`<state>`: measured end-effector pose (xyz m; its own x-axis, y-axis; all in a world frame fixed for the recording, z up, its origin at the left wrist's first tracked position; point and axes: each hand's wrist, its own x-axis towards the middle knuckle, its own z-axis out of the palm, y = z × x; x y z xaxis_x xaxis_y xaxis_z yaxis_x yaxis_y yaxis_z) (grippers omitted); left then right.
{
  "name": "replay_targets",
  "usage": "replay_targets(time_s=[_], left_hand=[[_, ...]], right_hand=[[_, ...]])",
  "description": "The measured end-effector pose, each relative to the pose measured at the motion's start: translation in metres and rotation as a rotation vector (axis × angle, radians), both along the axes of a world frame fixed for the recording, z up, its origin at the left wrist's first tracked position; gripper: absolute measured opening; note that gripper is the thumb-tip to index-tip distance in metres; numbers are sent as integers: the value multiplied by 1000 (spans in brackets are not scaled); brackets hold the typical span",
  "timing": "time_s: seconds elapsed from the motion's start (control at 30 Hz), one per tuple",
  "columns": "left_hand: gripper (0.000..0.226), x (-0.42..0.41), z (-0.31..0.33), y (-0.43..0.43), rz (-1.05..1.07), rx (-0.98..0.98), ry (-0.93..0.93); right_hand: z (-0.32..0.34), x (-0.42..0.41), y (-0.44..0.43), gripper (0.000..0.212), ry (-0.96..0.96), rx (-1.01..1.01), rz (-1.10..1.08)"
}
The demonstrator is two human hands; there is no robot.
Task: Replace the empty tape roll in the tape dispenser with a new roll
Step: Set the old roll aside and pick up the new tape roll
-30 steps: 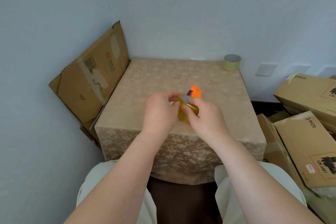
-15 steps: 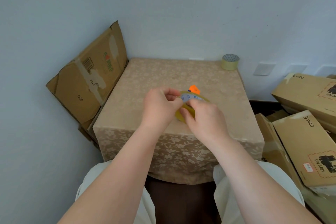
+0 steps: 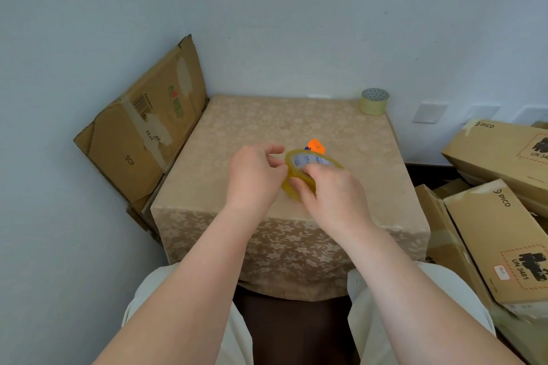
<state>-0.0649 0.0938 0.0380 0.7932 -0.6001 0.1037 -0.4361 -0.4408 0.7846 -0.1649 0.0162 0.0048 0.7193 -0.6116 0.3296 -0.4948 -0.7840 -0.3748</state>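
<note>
- The roll point(image 3: 308, 170) has tipped since a second ago: then edge-on between the hands, its printed core now faces up.
- Right hand point(image 3: 332, 190) fingers are curled tight on the roll's near rim, holding it over the bench point(image 3: 370, 175).
- Left hand point(image 3: 255, 176) pinches at the roll's left edge, thumb and forefinger nearly closed; whether they hold a tape end I cannot tell.
- The orange dispenser point(image 3: 316, 146) lies just behind the roll, mostly hidden.
- Likely the tape end is being freed for threading.
- A second roll point(image 3: 374, 101) sits at the far corner.
</note>
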Motion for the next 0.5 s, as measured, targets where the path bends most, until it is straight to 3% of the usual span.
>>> replay_targets(time_s=[0.27,0.5], left_hand=[[27,13,-2,-1,12,-83,323],[17,16,1,-5,-21,-100,375]], right_hand=[[2,-3,1,32,-1,-25,30],[6,-2,1,32,2,-9,38]])
